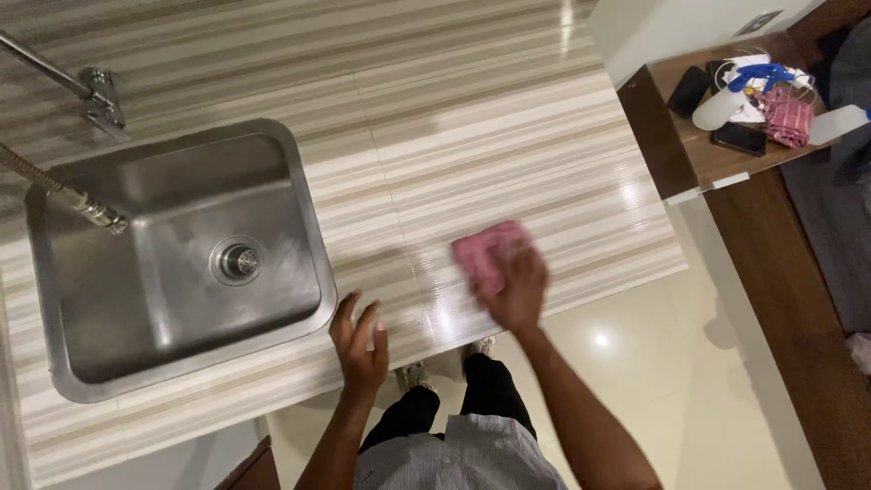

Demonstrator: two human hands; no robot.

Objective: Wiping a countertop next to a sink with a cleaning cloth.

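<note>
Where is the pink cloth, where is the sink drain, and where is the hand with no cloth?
pink cloth (484, 251), head view, on its bare upper part.
sink drain (238, 261), head view, on its middle.
left hand (359, 342), head view, on its back.

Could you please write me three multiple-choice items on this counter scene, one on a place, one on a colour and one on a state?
1. Where does the cloth lie?
A. in the sink
B. on the counter, right of the sink
C. on the floor

2. What colour is the cloth?
A. pink
B. blue
C. green

3. How is the left hand?
A. gripping the tap
B. holding a phone
C. empty, at the counter edge

Key: 1 B, it lies on the striped counter under the right hand, clear of the sink; 2 A, it shows pink; 3 C, its fingers are spread and hold nothing.
</note>
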